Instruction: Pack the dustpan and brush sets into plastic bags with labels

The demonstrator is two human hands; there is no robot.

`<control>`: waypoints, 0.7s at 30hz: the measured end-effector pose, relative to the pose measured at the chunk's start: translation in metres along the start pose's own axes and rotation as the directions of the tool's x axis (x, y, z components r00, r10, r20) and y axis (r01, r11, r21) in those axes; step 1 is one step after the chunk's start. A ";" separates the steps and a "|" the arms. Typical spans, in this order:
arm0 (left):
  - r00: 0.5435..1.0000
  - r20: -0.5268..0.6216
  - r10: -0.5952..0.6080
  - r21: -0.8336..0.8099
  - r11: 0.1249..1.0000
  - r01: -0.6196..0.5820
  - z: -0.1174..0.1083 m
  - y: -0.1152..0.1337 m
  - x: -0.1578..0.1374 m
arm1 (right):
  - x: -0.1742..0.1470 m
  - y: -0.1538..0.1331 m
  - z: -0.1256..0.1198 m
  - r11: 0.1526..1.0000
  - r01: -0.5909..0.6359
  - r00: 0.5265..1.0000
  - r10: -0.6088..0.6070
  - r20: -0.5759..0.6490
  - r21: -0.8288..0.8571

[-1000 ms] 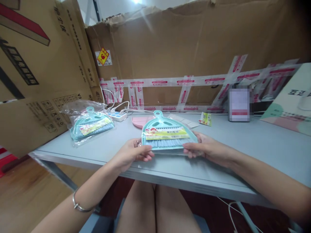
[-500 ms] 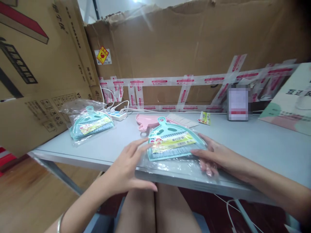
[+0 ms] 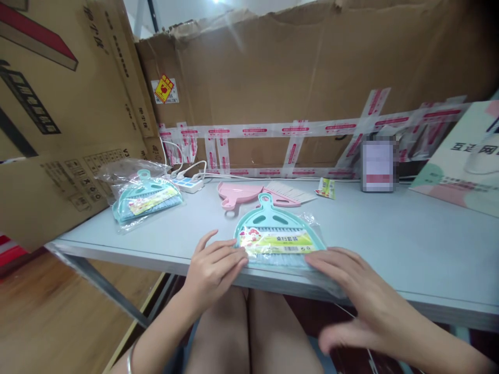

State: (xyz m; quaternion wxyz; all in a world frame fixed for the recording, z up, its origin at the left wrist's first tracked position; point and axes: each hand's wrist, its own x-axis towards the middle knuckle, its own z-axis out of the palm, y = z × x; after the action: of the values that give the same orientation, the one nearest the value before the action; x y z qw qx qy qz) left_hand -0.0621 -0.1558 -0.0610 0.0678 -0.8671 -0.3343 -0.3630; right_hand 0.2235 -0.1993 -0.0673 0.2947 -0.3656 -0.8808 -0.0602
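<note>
A mint-green dustpan and brush set (image 3: 277,219) in clear plastic lies at the table's front edge, its handle pointing away from me. A yellow-green label (image 3: 280,241) crosses its middle. My left hand (image 3: 214,267) rests its outstretched fingers on the set's left corner. My right hand (image 3: 356,283) touches the right corner with its fingertips, the thumb spread wide below the table edge. Neither hand grips the set. Just behind it are a pink dustpan (image 3: 240,192) and a pink brush (image 3: 286,196), unwrapped.
Another bagged mint-green set (image 3: 146,195) lies on the left of the table (image 3: 390,234), near a white power strip (image 3: 189,184). A small label card (image 3: 326,188) and a phone (image 3: 377,165) are at the back right. Large cardboard boxes (image 3: 253,78) wall off the back.
The green set has gone from tilted in my right hand to lying flat on the table. My right hand has opened and moved slightly right; my left fingers have come onto its left corner.
</note>
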 end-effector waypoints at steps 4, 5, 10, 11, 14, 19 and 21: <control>0.987 -0.127 -0.093 0.069 0.992 0.103 0.011 0.010 0.005 | 0.015 -0.006 0.007 0.941 -0.317 0.946 0.322 -0.027 0.118; 0.982 -0.143 -0.126 0.073 0.988 0.138 0.013 0.013 0.006 | 0.018 -0.006 0.008 0.909 -0.392 0.916 0.400 -0.030 0.139; 0.923 -0.128 -0.362 0.036 0.929 0.369 0.017 0.019 0.013 | 0.021 0.001 0.020 0.799 -0.601 0.780 0.594 -0.198 0.028; 0.909 -0.107 -0.403 0.048 0.911 0.409 0.016 0.019 0.015 | 0.021 0.002 0.022 0.771 -0.637 0.756 0.625 -0.194 0.006; 0.881 0.031 -0.471 0.114 0.878 0.465 0.014 0.019 0.017 | 0.025 0.004 0.022 0.677 -0.734 0.678 0.729 -0.089 -0.046; 0.889 0.034 -0.456 0.131 0.884 0.448 0.015 0.022 0.018 | 0.043 -0.001 0.019 0.587 -0.807 0.590 0.807 -0.037 -0.069; 0.893 -0.035 -0.448 0.129 0.884 0.448 0.017 0.023 0.017 | 0.049 -0.004 0.019 0.530 -0.848 0.530 0.847 -0.029 -0.005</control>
State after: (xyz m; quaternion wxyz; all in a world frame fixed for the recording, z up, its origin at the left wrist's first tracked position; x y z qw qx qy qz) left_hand -0.0288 -0.1582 -0.0593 0.0408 -0.7593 -0.5488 -0.3474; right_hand 0.1844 -0.1660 -0.0547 0.2937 -0.7486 -0.5894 0.0778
